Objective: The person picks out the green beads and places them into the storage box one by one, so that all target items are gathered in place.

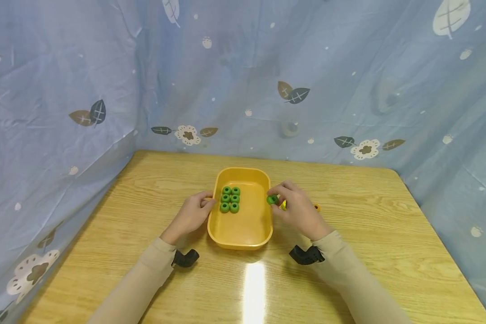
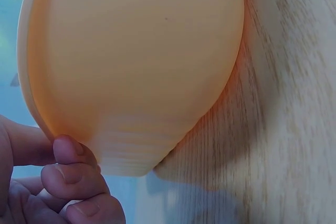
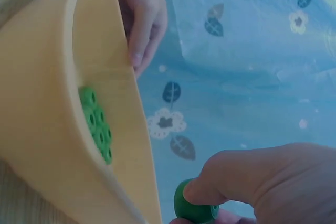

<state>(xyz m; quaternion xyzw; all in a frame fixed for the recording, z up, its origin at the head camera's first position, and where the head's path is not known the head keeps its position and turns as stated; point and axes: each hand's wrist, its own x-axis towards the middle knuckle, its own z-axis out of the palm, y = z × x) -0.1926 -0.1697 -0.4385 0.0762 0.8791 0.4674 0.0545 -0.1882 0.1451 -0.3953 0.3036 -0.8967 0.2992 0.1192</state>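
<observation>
A yellow-orange plastic tray [image 1: 253,225] stands on the table, with several green beads [image 1: 225,198] in two columns on its left side. My left hand [image 1: 189,212] grips the tray's left rim, and its curled fingertips [image 2: 79,179] show against the edge in the left wrist view. Between thumb and fingers, my right hand [image 1: 299,210] pinches another green bead [image 1: 272,199] at the tray's right rim. In the right wrist view this bead [image 3: 184,203] is partly covered by the thumb. Partly hidden by the right hand, a yellow bead [image 1: 284,205] lies just right of the tray.
Past the right hand, a small orange-yellow bead [image 1: 317,207] lies on the wooden table [image 1: 372,234]. Blue patterned cloth [image 1: 247,81] hangs behind the table and along both sides. Each wrist wears a black camera mount [image 1: 306,255].
</observation>
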